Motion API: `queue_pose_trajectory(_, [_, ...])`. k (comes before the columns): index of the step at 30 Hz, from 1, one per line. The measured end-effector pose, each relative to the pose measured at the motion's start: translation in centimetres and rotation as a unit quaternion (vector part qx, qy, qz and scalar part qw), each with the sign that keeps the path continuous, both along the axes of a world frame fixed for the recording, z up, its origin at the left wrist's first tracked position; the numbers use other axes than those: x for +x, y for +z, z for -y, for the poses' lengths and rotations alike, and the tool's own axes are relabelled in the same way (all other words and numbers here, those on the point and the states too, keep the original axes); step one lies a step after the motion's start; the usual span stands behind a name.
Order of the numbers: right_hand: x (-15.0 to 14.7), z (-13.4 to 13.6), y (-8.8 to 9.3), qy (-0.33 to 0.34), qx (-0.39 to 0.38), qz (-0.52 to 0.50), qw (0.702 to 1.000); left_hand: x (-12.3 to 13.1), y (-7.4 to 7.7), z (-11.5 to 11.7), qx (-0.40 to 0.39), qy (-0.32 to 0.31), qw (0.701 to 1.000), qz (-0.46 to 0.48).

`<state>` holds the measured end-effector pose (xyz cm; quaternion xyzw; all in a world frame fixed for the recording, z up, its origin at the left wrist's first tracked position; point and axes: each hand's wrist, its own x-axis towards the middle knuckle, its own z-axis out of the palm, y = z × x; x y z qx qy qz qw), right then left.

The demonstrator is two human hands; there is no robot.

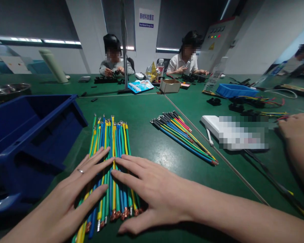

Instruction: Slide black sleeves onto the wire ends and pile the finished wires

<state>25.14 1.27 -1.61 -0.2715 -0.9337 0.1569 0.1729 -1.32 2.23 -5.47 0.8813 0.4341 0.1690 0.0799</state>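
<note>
My left hand (pixel 71 199) lies flat, fingers spread, on the near left part of a row of green, blue and yellow wires (pixel 110 148) laid side by side on the green table (pixel 147 111). My right hand (pixel 152 189) lies flat on the same wires from the right, fingers stretched out, fingertips almost meeting those of the left. The wires have metal lugs at the far ends and bare copper at the near ends. Neither hand grips anything.
A blue plastic bin (pixel 32 141) stands at the left. A second bundle of coloured wires (pixel 183 136) lies to the right, beside a white device (pixel 212 123). Another person's hand (pixel 297 135) rests at the right edge. Two people sit at the far side.
</note>
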Motion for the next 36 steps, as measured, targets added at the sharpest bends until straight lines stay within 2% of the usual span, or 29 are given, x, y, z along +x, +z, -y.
queue_pose_trajectory(5, [-0.1,-0.1,-0.3,0.006,-0.022,0.010,1.000,1.0,1.6,-0.1,0.016,-0.024,0.999,-0.027])
queue_pose_trajectory(9, [-0.1,-0.1,-0.2,-0.008,-0.042,0.007,0.999,0.6,1.9,0.3,0.034,-0.046,0.996,-0.074])
queue_pose_trajectory(13, [0.2,-0.3,-0.3,-0.010,-0.054,0.008,0.998,-0.1,1.6,0.8,0.083,-0.006,0.992,-0.099])
queue_pose_trajectory(15, [0.3,-0.4,-0.4,-0.018,-0.061,0.020,0.998,-0.2,1.5,1.0,0.084,0.010,0.991,-0.104])
queue_pose_trajectory(22, [-0.7,0.0,-0.5,-0.069,-0.054,0.080,0.993,0.4,2.2,1.1,0.001,0.010,0.993,-0.121])
queue_pose_trajectory(27, [-0.7,0.5,-0.4,-0.093,-0.040,0.087,0.991,1.5,3.0,0.7,-0.064,-0.021,0.992,-0.110])
queue_pose_trajectory(32, [0.2,0.6,0.1,-0.091,-0.003,0.098,0.991,1.6,3.6,0.6,-0.102,-0.038,0.990,-0.090])
queue_pose_trajectory(36, [-0.8,0.4,0.6,-0.065,0.014,0.093,0.993,1.4,3.6,0.6,-0.126,-0.021,0.991,-0.051])
